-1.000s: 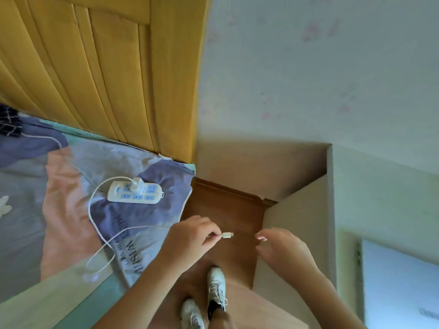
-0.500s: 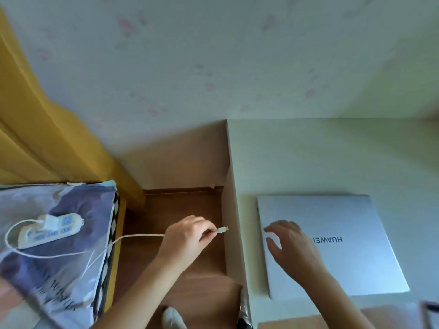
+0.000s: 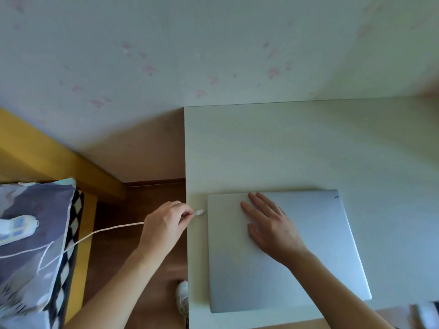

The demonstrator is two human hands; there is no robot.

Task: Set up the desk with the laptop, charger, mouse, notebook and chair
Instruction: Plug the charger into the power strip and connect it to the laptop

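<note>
A closed silver laptop [image 3: 316, 245] lies flat on the pale desk [image 3: 285, 148], near its left front corner. My right hand [image 3: 270, 226] rests flat on the lid with fingers spread. My left hand [image 3: 166, 224] pinches the white charger cable [image 3: 99, 232] just behind its plug [image 3: 199, 213]. The plug tip sits a short way from the laptop's left edge. The cable trails left to a white power strip [image 3: 16, 227] on the bed.
A bed with a purple patterned cover [image 3: 31, 257] and yellow wooden frame [image 3: 90, 167] stands at the left. Brown floor [image 3: 142, 193] runs between bed and desk, with my white shoe [image 3: 183, 298] by the desk's side. A wallpapered wall [image 3: 213, 55] is behind.
The view has swung right from the bed to the desk. My left hand brought the plug up to the laptop's left edge, and my right hand settled flat on the lid.
</note>
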